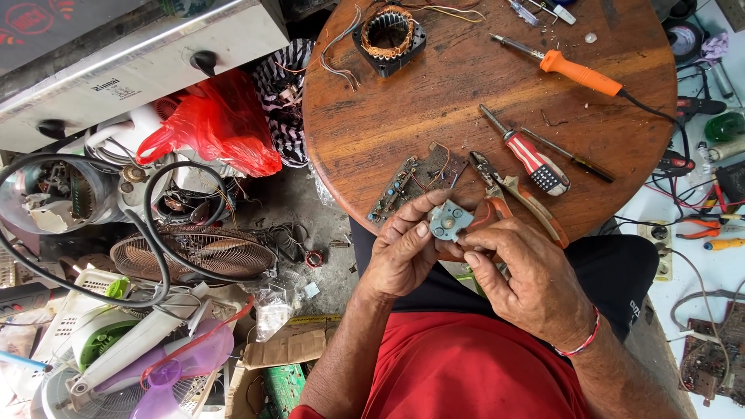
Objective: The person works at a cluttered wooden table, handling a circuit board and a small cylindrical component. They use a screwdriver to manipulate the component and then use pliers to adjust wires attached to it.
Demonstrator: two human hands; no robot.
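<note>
Bare tabletop [403, 109] between stator [388, 37] and screwdriver [528, 155]

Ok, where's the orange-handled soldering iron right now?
In the head view the soldering iron lies on the round wooden table at its upper right, beyond the red-and-white striped screwdriver and apart from both hands.

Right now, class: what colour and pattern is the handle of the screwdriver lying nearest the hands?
Red and white stripes on the screwdriver, clearest in the head view.
</note>
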